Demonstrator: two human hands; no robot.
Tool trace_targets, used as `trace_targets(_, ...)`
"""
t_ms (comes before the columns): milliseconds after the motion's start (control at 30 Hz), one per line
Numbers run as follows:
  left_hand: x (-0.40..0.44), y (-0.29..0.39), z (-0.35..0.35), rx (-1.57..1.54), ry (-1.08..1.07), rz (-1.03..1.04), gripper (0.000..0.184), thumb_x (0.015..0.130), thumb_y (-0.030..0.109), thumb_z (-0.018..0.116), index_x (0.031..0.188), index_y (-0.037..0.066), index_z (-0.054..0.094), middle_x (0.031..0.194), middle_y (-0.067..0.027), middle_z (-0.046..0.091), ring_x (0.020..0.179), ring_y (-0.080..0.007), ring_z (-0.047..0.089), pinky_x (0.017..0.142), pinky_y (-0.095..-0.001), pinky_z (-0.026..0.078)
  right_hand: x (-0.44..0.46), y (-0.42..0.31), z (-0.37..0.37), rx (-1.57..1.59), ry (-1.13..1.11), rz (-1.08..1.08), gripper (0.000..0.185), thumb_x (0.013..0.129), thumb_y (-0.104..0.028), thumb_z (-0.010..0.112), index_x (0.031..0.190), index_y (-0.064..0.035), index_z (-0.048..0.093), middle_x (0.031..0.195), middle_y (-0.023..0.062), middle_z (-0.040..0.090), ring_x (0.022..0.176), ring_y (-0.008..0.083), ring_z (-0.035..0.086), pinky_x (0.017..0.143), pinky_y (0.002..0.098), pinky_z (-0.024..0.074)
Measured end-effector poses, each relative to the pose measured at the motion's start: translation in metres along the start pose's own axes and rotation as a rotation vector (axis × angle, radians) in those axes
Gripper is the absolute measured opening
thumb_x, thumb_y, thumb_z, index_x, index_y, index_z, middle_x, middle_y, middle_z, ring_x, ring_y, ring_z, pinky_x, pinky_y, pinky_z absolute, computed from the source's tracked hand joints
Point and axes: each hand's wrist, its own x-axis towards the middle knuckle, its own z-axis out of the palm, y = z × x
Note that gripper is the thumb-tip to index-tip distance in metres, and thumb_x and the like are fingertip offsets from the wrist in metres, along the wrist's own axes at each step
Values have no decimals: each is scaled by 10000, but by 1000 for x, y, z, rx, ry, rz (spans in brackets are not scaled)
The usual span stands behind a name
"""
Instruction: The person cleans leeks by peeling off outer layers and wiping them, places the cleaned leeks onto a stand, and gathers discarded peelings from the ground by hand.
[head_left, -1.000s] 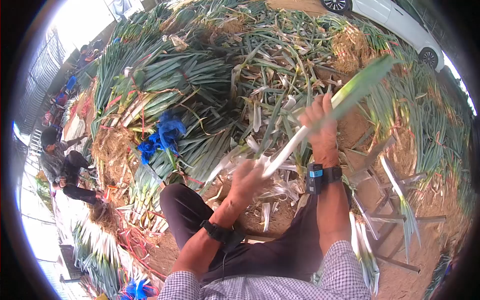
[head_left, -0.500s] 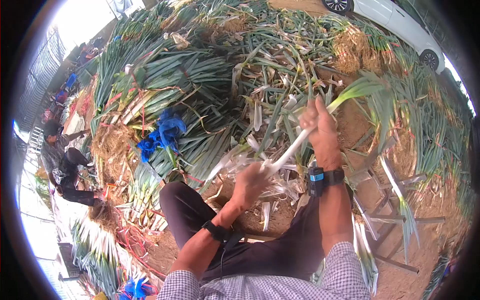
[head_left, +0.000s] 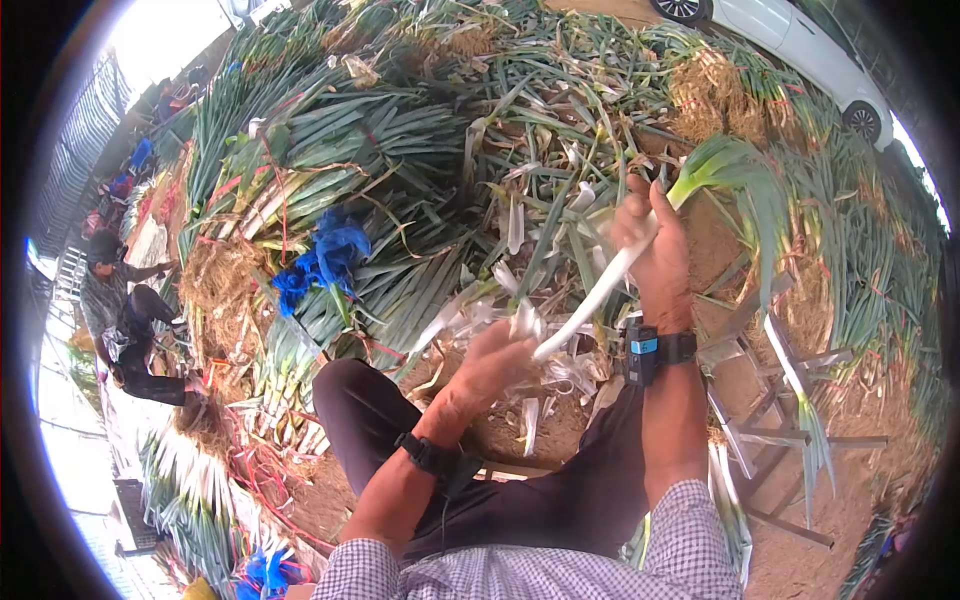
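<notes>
A long green onion (head_left: 600,295) slants across the middle, white shank toward my left hand and green leaves (head_left: 735,165) drooping at the upper right. My right hand (head_left: 655,240) is wrapped round it just below the leaves. At the lower end of the shank is my left hand (head_left: 495,365), its fingers curled and slightly blurred. A pale strip of onion skin (head_left: 528,320) sticks up from those fingers. Peeled white skins (head_left: 570,370) litter the ground just beyond my knees.
Piles of green onions (head_left: 390,150) spread ahead and to the right (head_left: 870,240). Blue netting (head_left: 330,255) lies at the left. A metal frame (head_left: 770,430) stands right of my leg with an onion (head_left: 800,390) over it. Another person (head_left: 130,320) sits far left; a white car (head_left: 785,50) is behind.
The lower end of the onion has come out from my left hand's grip, and a skin strip now shows at its fingers. My right hand and the onion have shifted slightly right.
</notes>
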Motion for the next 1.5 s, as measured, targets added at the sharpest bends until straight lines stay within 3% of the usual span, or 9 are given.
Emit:
trace_targets(267,19,-35,-12,-140,-336,-226,315,974,188,561,1227,4,527,986,-50,619,804,-167,603,668,-281,522,0,-6,-9,264,-391,-62,302,1050,-273,457,1150,-2,548,641,-30,409,487,69,321,440,247,327)
trace_targets(433,45,-96,-55,938,-249,260,440,954,145,619,1325,-25,455,1174,-109,603,991,-217,603,829,-321,527,13,-27,-31,119,-95,-214,225,1028,-268,519,1033,-48,565,647,-36,425,513,76,339,506,258,331)
trace_targets(700,26,21,-12,-240,-137,27,487,962,226,633,1367,11,470,1286,-157,575,1004,-226,632,855,-366,539,25,-19,-42,77,239,-233,204,1006,-242,565,888,-83,517,640,-29,437,522,97,360,534,285,341)
trace_targets(933,28,17,-22,-271,-346,-47,219,970,265,602,1074,74,570,692,27,497,589,-116,506,496,-269,413,30,-13,-47,132,264,-150,231,999,-257,574,827,-122,497,632,-26,445,507,111,372,520,307,366)
trace_targets(1033,26,-19,-32,-671,-623,-218,261,938,177,630,1135,17,571,830,-46,605,663,-131,586,515,-302,483,33,-8,-55,109,241,-151,244,1005,-268,565,817,-125,501,641,-31,447,513,102,382,524,302,375)
trace_targets(1067,16,-17,-20,-526,-282,-170,253,949,157,605,1149,7,564,923,-88,639,706,-167,609,557,-309,509,32,-7,-53,111,222,-146,272,1007,-277,559,791,-121,503,636,-30,453,511,94,385,526,301,383)
trace_targets(1167,10,0,3,-490,-108,-53,336,960,143,598,1249,5,499,1133,-148,647,916,-266,643,798,-416,560,32,-3,-45,102,257,-167,289,1009,-289,557,781,-116,522,623,-23,464,500,99,386,523,309,382)
trace_targets(1200,12,4,2,-498,-81,-18,351,956,147,608,1254,3,491,1133,-151,644,934,-273,644,821,-429,555,31,1,-47,88,191,-178,197,1013,-259,547,928,-84,515,665,-31,476,545,96,406,538,280,381)
trace_targets(1500,24,-6,-21,-562,-118,53,337,943,190,638,1196,-20,564,1126,-163,648,1033,-321,644,928,-499,519,28,8,-46,57,230,-99,213,996,-276,582,862,-119,531,641,-33,473,507,94,401,514,298,381)
